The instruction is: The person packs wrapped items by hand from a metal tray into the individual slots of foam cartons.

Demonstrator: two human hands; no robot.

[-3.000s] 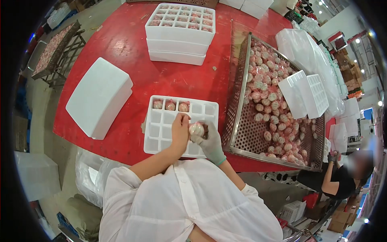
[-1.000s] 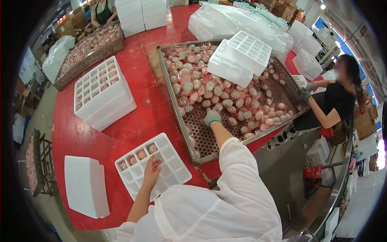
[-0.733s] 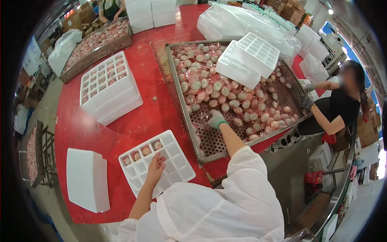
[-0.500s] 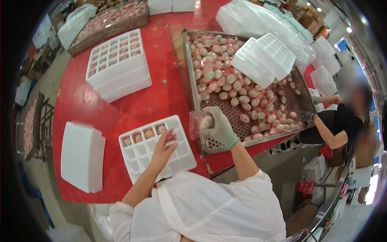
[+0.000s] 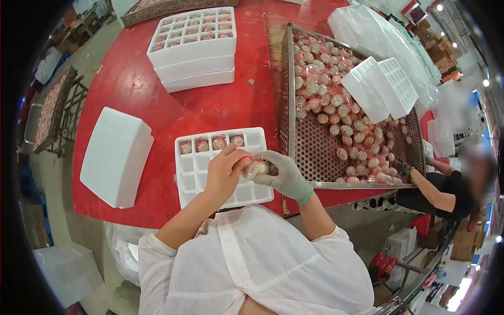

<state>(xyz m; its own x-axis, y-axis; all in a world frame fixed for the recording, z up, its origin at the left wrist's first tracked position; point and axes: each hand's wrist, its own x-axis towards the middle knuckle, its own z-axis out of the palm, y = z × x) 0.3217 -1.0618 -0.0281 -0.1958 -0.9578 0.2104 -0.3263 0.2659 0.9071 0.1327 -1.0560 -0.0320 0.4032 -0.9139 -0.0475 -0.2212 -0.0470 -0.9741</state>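
Observation:
A plastic-wrapped egg (image 5: pixel 256 169) with red print on its wrapper is held between my two hands, above a white foam tray (image 5: pixel 187 183). My bare left hand (image 5: pixel 223 176) pinches it from the left. On the other side, my right hand (image 5: pixel 285 177), in a pale glove with a green cuff, has its fingers around it. Several wrapped eggs (image 5: pixel 219 143) sit in the tray's far row of compartments. My hands and forearms hide part of the near compartments.
A perforated metal tray (image 5: pixel 315 152) of wrapped eggs lies right, with two white foam trays (image 5: pixel 367 86) on top. Stacked filled foam trays (image 5: pixel 197 68) stand behind; a white foam block (image 5: pixel 113 157) lies left. A co-worker's hand (image 5: pixel 404 168) reaches into the metal tray.
My right hand has brought the wrapped egg left from the metal tray's edge to over the foam tray. My left hand, open before, has closed on the egg. The camera view has shifted.

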